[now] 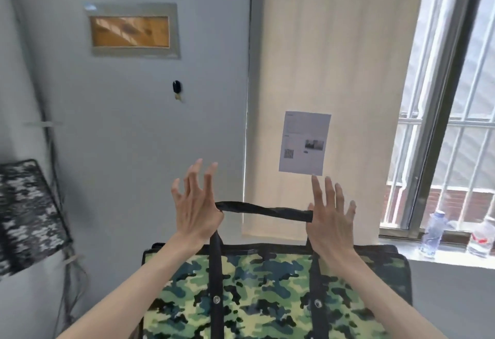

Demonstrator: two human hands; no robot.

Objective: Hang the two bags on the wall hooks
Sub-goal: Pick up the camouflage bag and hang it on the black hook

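Note:
A green camouflage bag (267, 298) with black trim hangs in front of me, low in the view. Its black handle (265, 211) is stretched level between my two hands. My left hand (195, 204) carries the handle's left end in the crook of the thumb, fingers spread upward. My right hand (329, 218) carries the right end the same way. A small black wall hook (176, 87) sits on the grey wall above and slightly left of my left hand. A second, grey camouflage bag (26, 212) is at the far left against the wall; its hanging point is out of view.
A cream blind (334, 70) with a printed sheet (305, 143) covers the window's left part. Barred window panes (455, 124) are at the right. Two plastic bottles (434, 234) stand on the sill. A framed wooden panel (130, 30) sits high on the wall. Cables (53, 156) run down the left corner.

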